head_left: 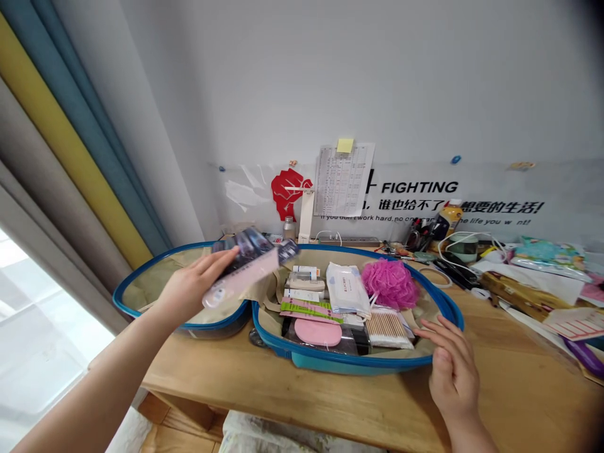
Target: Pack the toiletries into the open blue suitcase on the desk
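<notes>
My left hand (191,283) is closed on a flat, shiny package (250,270), dark with a pale pink part, held over the left side of an open blue-rimmed case (349,363). My right hand (450,362) is open, its fingers spread at the case's right front rim. In the right half lie a pink bath puff (391,284), a white soft pack (346,289), a bag of cotton swabs (387,328), a pink oval item (318,332), a green and pink packet (311,309) and several small whitish items. The left half (155,283) shows its beige lining, partly hidden by the package.
The case stands on a wooden table (226,371). To its right are a drink bottle (448,220), a white cable, papers and a brown pouch (519,292). A white lamp (306,217) and a power strip (352,241) are behind. Curtains (61,126) hang at the left.
</notes>
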Demonstrator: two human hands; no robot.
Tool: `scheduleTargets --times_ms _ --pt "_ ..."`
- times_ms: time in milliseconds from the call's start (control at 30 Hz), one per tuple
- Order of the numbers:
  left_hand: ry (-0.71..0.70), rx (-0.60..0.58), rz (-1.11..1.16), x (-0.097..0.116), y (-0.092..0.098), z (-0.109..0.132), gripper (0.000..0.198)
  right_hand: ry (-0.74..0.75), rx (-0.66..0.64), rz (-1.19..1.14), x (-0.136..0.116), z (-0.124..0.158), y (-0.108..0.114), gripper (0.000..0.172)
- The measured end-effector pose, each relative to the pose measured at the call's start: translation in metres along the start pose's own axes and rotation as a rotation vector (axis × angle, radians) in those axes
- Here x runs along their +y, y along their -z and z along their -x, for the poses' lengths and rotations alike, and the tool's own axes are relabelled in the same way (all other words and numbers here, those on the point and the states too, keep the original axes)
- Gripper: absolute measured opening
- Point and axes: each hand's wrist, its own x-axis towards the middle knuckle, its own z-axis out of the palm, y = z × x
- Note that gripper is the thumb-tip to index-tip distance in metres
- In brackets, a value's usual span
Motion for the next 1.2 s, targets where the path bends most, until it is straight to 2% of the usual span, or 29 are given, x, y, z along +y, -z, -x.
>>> scheduleTargets --times_ms 167,233,300,433,600,833,967,1033,1100,1200 --pt "-0.561 -0.076 0.143 0.045 -0.010 -0.023 0.051 -0.011 0.002 0.003 -0.001 -0.001 0.000 0.032" --pt "-0.694 -0.112 0.138 0.060 -0.020 -0.034 0.048 -0.005 0.000 0.006 0.000 0.000 0.000 0.033" --pt "-0.744 -0.143 0.130 0.069 -0.030 -0.044 0.048 -0.005 0.001 0.006 0.001 0.000 0.000 0.032" --pt "-0.734 -0.205 0.151 0.072 -0.045 -0.059 0.052 -0.010 -0.002 0.012 0.001 0.000 0.000 0.033" --pt "-0.695 -0.290 0.162 0.073 -0.046 -0.070 0.060 0.007 0.009 0.010 0.000 -0.001 0.000 0.032" --pt "-0.664 -0.489 0.303 0.076 -0.048 -0.073 0.071 -0.040 0.001 0.012 0.002 0.002 0.000 0.035" --pt "-0.633 -0.614 0.321 0.073 -0.051 -0.071 0.077 -0.015 -0.004 0.017 -0.001 0.000 0.001 0.034" --pt "-0.593 -0.605 0.338 0.074 -0.053 -0.071 0.065 -0.006 -0.008 0.009 -0.002 -0.002 0.001 0.033" --pt "-0.539 -0.546 0.355 0.077 -0.056 -0.071 0.052 -0.010 -0.003 0.008 -0.002 -0.003 0.001 0.033" --pt "-0.459 -0.469 0.310 0.085 -0.065 -0.071 0.057 -0.009 0.002 0.012 -0.003 -0.003 0.001 0.034"
